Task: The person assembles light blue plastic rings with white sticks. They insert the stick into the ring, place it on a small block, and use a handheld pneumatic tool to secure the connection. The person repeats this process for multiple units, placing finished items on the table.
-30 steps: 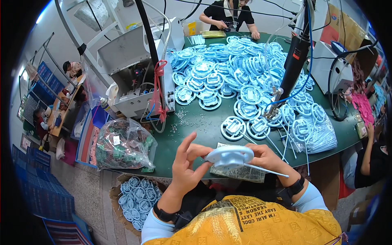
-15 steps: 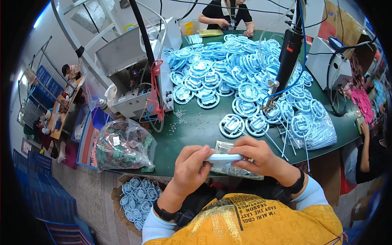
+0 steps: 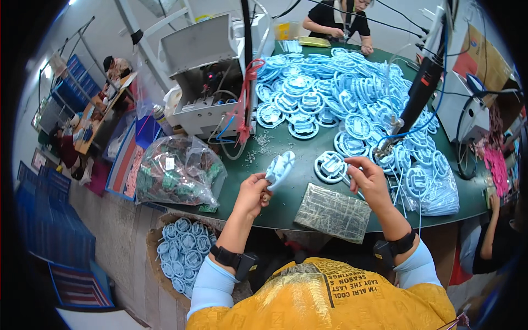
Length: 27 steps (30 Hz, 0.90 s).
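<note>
A light-blue round plastic part (image 3: 280, 170) is tilted on edge in my left hand (image 3: 253, 193), whose fingers and thumb close round its lower rim. My right hand (image 3: 371, 184) hovers over the table's near right with its thumb and forefinger apart. Just left of those fingertips lies another round part (image 3: 330, 167), with a pale thin stick beside it. What lies under my right hand is partly hidden. Between my forearms, at the table's near edge, rests a flat block wrapped in yellowish clear tape (image 3: 333, 212).
A large heap of round parts (image 3: 357, 88) covers the far table. Bagged sticks (image 3: 434, 192) lie right, below a black hanging tool (image 3: 423, 82). An opened grey machine (image 3: 209, 99) and a bag of green boards (image 3: 179, 171) stand left. A full carton (image 3: 184, 253) sits below. A co-worker (image 3: 341, 25) sits opposite.
My hands have parted: the left carries the round part leftward, while the right has let go of it and moved right toward the parts. The taped block is now uncovered. The view has shifted.
</note>
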Each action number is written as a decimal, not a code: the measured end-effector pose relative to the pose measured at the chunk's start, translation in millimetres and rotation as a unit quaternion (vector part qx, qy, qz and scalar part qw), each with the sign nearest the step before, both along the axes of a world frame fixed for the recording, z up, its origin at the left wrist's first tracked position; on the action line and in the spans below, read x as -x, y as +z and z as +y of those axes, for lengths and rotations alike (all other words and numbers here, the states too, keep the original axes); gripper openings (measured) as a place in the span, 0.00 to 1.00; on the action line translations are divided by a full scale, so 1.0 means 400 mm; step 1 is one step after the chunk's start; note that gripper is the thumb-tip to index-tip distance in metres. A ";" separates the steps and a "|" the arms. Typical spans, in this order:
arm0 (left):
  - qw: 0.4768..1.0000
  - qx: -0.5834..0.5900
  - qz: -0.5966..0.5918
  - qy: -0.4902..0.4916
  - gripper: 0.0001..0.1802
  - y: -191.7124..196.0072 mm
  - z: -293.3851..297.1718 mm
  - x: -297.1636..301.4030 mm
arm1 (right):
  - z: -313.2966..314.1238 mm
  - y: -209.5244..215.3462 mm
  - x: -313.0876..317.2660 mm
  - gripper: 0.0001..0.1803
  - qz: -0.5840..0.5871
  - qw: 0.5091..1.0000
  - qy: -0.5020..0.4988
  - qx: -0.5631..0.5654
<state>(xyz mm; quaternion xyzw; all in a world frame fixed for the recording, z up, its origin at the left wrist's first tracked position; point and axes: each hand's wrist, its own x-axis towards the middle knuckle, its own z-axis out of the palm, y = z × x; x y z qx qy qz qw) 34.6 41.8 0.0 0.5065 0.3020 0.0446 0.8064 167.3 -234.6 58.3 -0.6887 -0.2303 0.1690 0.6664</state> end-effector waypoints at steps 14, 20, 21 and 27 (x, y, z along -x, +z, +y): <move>0.998 0.069 0.004 -0.014 0.14 -0.057 0.064 0.064 | -0.045 -0.080 0.029 0.09 0.013 0.999 0.010 0.047; 0.995 0.054 0.024 -0.077 0.16 -0.171 0.139 0.431 | -0.049 -0.164 0.106 0.08 -0.015 0.985 0.073 0.154; 0.994 0.068 0.047 -0.069 0.16 -0.213 0.143 0.530 | -0.050 -0.174 0.114 0.08 -0.027 0.982 0.078 0.171; 0.951 0.113 0.264 0.114 0.15 -0.432 0.140 1.110 | -0.071 -0.218 0.120 0.08 0.013 0.988 0.070 0.136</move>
